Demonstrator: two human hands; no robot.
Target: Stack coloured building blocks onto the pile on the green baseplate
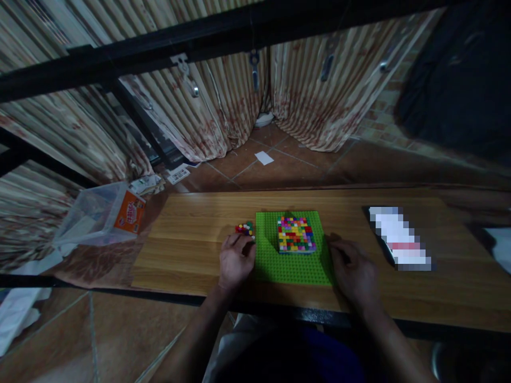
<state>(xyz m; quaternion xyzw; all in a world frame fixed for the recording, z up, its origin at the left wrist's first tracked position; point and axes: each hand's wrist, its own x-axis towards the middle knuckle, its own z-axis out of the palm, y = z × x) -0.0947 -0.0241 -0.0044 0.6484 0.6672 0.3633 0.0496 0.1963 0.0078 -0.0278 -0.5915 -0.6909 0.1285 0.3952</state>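
Observation:
A green baseplate (293, 266) lies on the wooden table (187, 250) in front of me. On its far half sits a square block of small multicoloured bricks (296, 234). A little heap of loose coloured bricks (245, 229) lies just left of the plate. My left hand (236, 261) rests at the plate's left edge, right below that heap, fingers curled. My right hand (353, 271) rests at the plate's right edge, fingers bent down onto the table. Nothing shows in either hand.
A flat dark object with a blurred face (399, 236) lies on the table to the right. A clear plastic box with an orange label (104, 213) stands off the table's left end. Black metal bars (159, 48) cross overhead. Curtains hang behind.

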